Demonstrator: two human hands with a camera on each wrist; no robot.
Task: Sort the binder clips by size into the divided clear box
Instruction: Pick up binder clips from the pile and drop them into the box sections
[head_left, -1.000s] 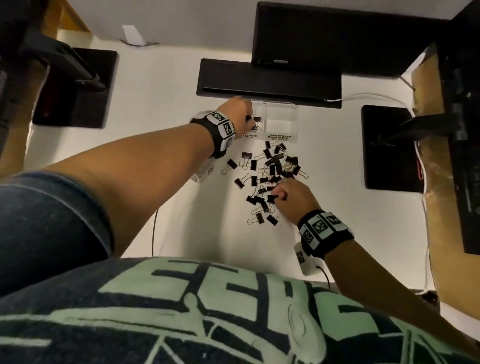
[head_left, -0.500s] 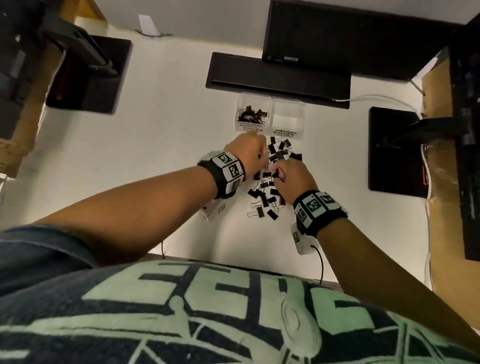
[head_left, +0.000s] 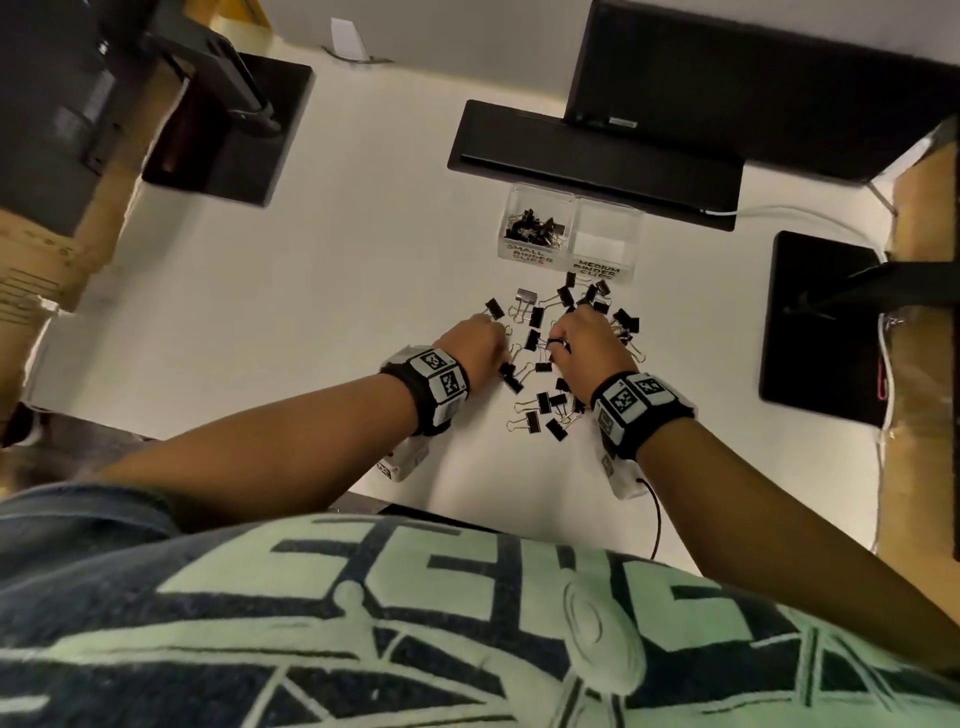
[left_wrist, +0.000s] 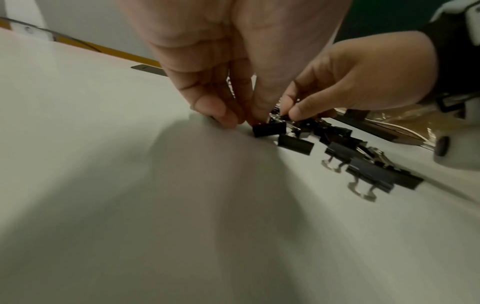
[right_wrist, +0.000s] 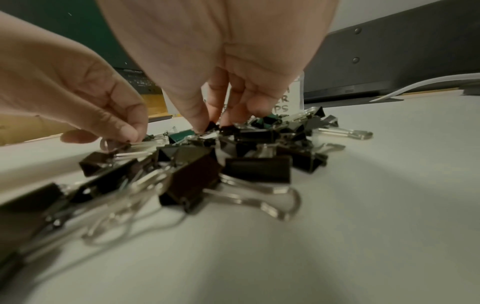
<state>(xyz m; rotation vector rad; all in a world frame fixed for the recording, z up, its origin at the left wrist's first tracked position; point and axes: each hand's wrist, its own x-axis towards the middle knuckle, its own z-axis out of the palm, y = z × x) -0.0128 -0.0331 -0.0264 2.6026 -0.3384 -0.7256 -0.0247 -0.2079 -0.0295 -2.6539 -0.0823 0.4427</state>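
A clear divided box stands at the back of the white table. Its left cell, labelled small, holds several black clips; the right cell, labelled medium, looks bare. Just in front lies a loose pile of black binder clips. Both hands are down in the pile. My left hand pinches the wire handle of a clip at the pile's left side, beside a small black clip. My right hand pinches a small black clip between thumb and fingertips.
A black monitor stand sits right behind the box. Black pads lie at far left and far right. A white cable runs along the back right beside cardboard. Bare white table stretches left of the pile.
My left hand has come back from the box's small cell down to the pile's left side. My right hand moved from the pile's near edge toward its middle.
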